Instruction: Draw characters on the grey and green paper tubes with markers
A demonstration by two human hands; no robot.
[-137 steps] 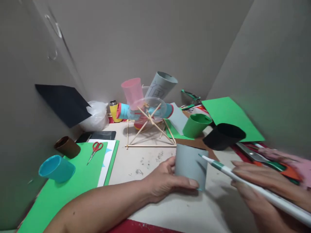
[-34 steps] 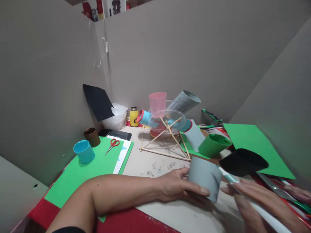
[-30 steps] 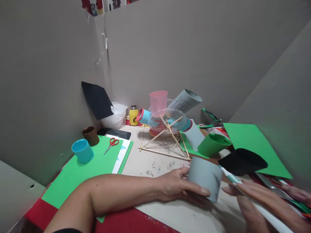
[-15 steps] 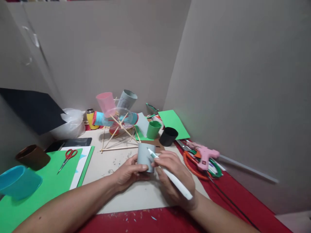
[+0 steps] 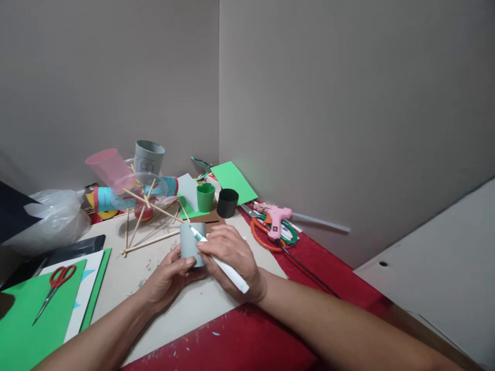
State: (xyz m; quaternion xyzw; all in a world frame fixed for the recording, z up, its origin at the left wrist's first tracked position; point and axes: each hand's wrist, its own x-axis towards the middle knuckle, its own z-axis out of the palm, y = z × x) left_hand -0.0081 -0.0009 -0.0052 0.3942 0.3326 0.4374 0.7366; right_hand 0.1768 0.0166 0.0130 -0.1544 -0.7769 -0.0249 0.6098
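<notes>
My left hand (image 5: 172,275) is closed around a grey-blue paper cylinder (image 5: 188,242), its thumb pressed across the lower front. In my right hand (image 5: 232,260) is a white marker (image 5: 228,273), held like a pen, its pale teal tip at the upper front of the cylinder. Whether the tip touches the paper I cannot tell. Just behind the hands stands a stick frame (image 5: 143,211) bearing clear discs (image 5: 139,186). Attached around it are a pink cup (image 5: 110,167), a grey cup (image 5: 149,157) with drawn lines, and blue tubes with red edges (image 5: 112,198).
A green cup (image 5: 205,197) and black cup (image 5: 228,202) stand beyond the cylinder. To the right lie a pink glue gun (image 5: 275,216) and orange-handled scissors (image 5: 263,239). Red scissors (image 5: 58,283) rest on green sheets (image 5: 38,314) at left, near a plastic bag (image 5: 58,216).
The view has swung to the right, so everything sits further left in the picture. Both hands keep their hold on the cylinder and the marker, whose tip stays near the cylinder's upper front.
</notes>
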